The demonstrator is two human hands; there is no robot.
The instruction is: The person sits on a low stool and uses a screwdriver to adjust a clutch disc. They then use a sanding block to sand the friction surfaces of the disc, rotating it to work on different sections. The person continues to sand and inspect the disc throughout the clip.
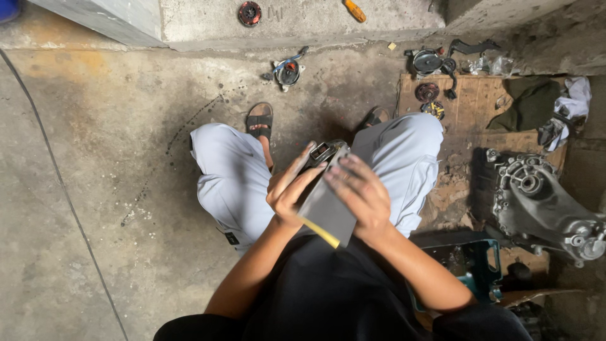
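Observation:
I squat on a stained concrete floor with both hands raised in front of my knees. My left hand (291, 187) grips a small dark metal part (323, 151) with a rectangular opening, mostly hidden by my fingers. My right hand (360, 192) presses a grey sheet of sandpaper (326, 211) with a yellow edge against that part. Both hands touch the sheet, and its lower corner hangs over my lap.
A grey engine casing (541, 202) lies at the right beside a teal box (475, 262). Round metal parts (429, 62) and rags (571, 104) sit on a cardboard sheet (473, 101). A small clutch-like part (288, 71) lies ahead, below a concrete step (208, 25).

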